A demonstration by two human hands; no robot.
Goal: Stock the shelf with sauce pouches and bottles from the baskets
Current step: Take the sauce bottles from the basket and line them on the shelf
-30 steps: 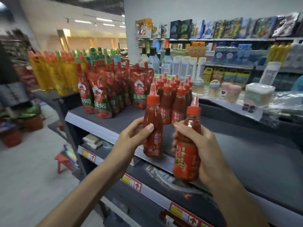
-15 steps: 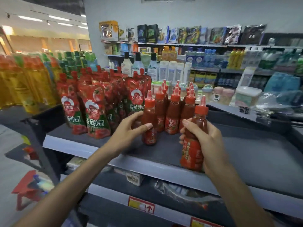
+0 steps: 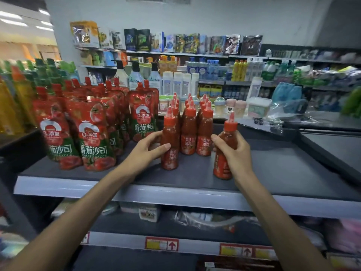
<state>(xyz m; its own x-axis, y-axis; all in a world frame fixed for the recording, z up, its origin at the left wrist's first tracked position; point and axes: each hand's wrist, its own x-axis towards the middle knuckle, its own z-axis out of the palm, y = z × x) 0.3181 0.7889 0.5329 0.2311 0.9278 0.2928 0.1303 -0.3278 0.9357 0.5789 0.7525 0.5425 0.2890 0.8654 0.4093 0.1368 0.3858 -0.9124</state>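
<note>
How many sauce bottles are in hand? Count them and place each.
2. Left bottle in the left hand; right bottle in the right hand; both at the shelf.

a pale grey wall (image 3: 214, 18) is seen at the back, with a window frame or vent (image 3: 158, 0) cut off by the top edge. long shelving (image 3: 195, 55) is set against it, packed with boxes (image 3: 143, 40) and bottles (image 3: 240, 70). at the far left, strip lights (image 3: 13, 18) are seen on a ceiling above a warmly lit area (image 3: 25, 49).
</note>
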